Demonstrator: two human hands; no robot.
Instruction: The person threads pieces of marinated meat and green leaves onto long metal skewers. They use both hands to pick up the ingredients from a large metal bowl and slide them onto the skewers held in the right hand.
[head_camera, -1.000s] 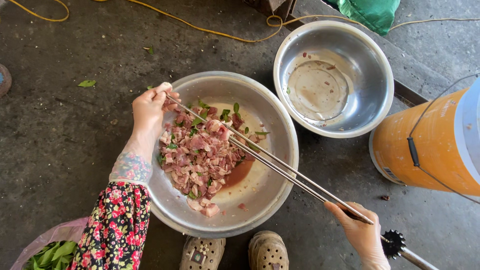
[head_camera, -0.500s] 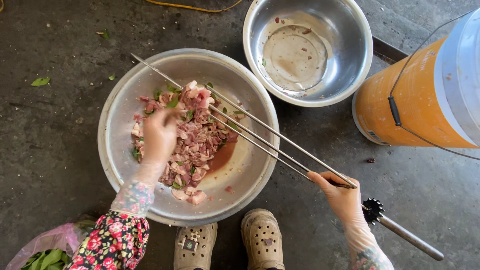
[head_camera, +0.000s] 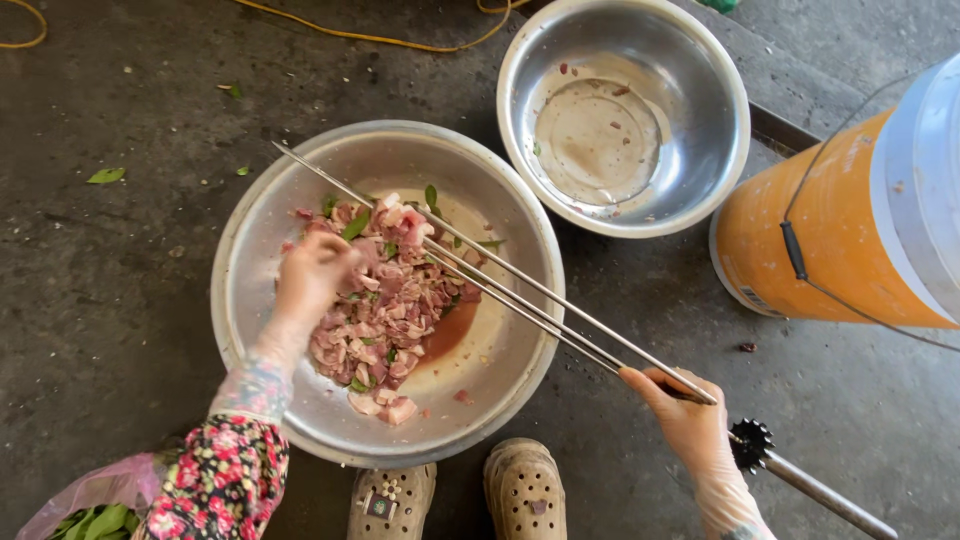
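Observation:
A wide metal bowl (head_camera: 250, 250) on the ground holds chopped raw meat (head_camera: 400, 300) mixed with green leaves and some reddish liquid. My left hand (head_camera: 312, 275), in a thin clear glove, reaches down into the meat at the pile's left side with its fingers curled on the pieces. My right hand (head_camera: 680, 415), also gloved, grips the handle end of a bundle of long metal skewers (head_camera: 520, 290). The skewers slant up and left across the bowl, their tips past its far left rim.
A second metal bowl (head_camera: 620, 60), with only residue in it, stands at the upper right. An orange bucket (head_camera: 800, 240) with a wire handle is at the right. My two beige clogs (head_camera: 525, 490) sit below the bowl. A pink bag of greens (head_camera: 95, 515) lies lower left.
My left hand has left the skewer tips and dropped into the meat at the pile's left. The right hand still holds the skewers, which stay slanted across the bowl.

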